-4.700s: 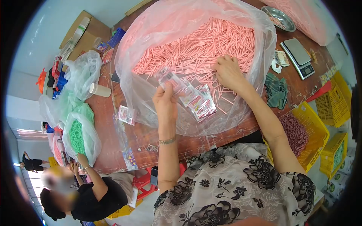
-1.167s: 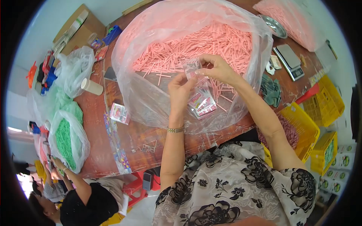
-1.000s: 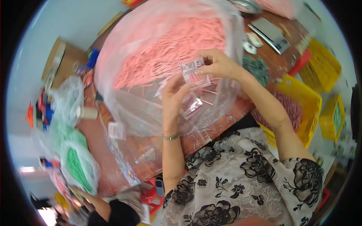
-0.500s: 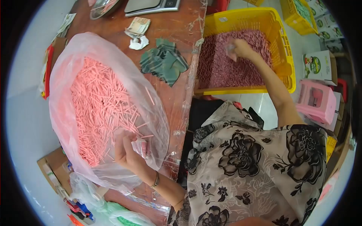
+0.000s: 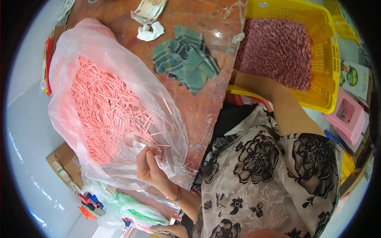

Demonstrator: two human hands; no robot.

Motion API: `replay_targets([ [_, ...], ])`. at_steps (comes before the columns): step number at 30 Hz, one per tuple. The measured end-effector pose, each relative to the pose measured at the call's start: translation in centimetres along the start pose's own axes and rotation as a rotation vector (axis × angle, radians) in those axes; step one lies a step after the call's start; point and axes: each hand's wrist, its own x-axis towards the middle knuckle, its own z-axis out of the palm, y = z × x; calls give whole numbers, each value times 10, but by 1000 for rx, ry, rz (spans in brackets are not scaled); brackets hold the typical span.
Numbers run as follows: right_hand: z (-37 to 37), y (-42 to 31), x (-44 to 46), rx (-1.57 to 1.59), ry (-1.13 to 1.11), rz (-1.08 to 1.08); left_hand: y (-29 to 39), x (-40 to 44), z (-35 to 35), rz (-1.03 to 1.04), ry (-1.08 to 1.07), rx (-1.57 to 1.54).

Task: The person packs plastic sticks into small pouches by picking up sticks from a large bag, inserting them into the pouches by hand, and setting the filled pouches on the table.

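Observation:
My left hand (image 5: 151, 166), with a band on its wrist, is closed in a pinch over the lower right part of a big clear plastic bag (image 5: 119, 61). Clear plastic film (image 5: 137, 142) shows at its fingertips; its exact form is blurred. Loose pink sticks (image 5: 107, 113) fill the big bag. Beside my fingers lies a red-and-white printed packet (image 5: 161, 156). My right forearm (image 5: 262, 85) crosses the near wall of a yellow basket (image 5: 323, 59) holding dark pink pieces (image 5: 274, 51). The fingers of my right hand are hidden around the table edge.
A green plaid cloth (image 5: 186, 59), banknotes (image 5: 149, 10) and a crumpled white tissue (image 5: 151, 31) lie on the brown table (image 5: 115, 12). Right of the basket is a pink plastic box (image 5: 347, 117). Another person's hand (image 5: 170, 230) shows at the bottom, near a green-filled bag (image 5: 139, 212).
My right hand has left the dark pink pieces and moved left to the table edge, out of sight. My left hand stays pinched by the printed packet. The view has shifted.

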Motion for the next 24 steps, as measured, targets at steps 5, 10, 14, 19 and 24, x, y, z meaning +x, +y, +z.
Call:
replay_targets([
  [5,4,27,-28,-68,-101,142,-10,-16,-30,-47,8,5],
  [10,-30,45,-46,-199,-244,253,-25,-11,-24,-1,50,-178],
  [14,-98,20,-32,-214,-278,232,-23,-2,-37,181,139,-30],
  [19,-194,-65,-79,26,-338,150,-48,27,-66,199,407,58],
  [24,-269,-183,-186,439,-503,-106,-68,59,-67,479,315,314],
])
